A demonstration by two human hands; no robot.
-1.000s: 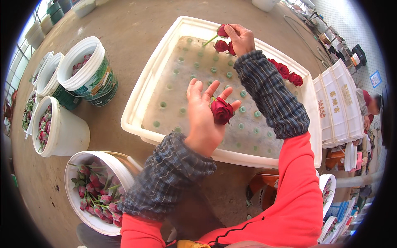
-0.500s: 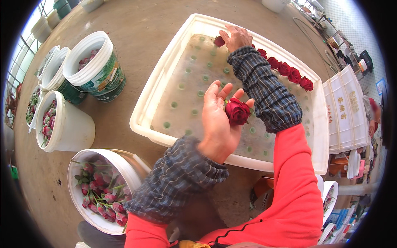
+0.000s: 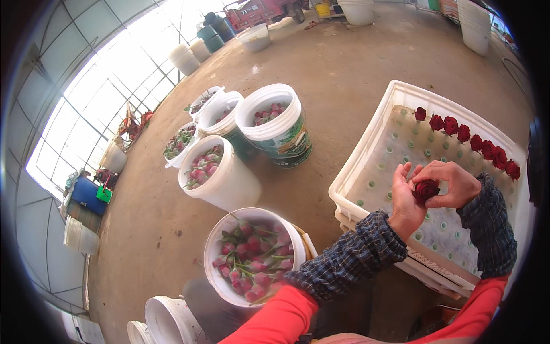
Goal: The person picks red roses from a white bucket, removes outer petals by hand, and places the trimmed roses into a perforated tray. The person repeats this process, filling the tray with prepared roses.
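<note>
Over the white tray [image 3: 366, 117], a dark red rose [image 3: 425, 191] is held between both my hands. My left hand [image 3: 405, 202] cups the bloom from the left, palm up, its fingers partly hidden behind the rose and the other hand. From the right, my right hand [image 3: 457, 182] is closed with thumb and fingers at the edge of the petals. The tray has a pale base with rows of small green-rimmed holes. Along its far side stands a row of red roses [image 3: 476, 143], heads up.
At my left a white bucket [image 3: 213, 241] holds many pink-red rosebuds in netting. Beyond it stand a white bucket [image 3: 235, 183], a green-and-white bucket [image 3: 286, 135] and others with buds. Stacked buckets [image 3: 172, 318] are at the lower left. A red vehicle [image 3: 266, 12] stands far back.
My right hand has let go of the rose at the tray's far corner and come back to the rose in my left hand. The view has swung left.
</note>
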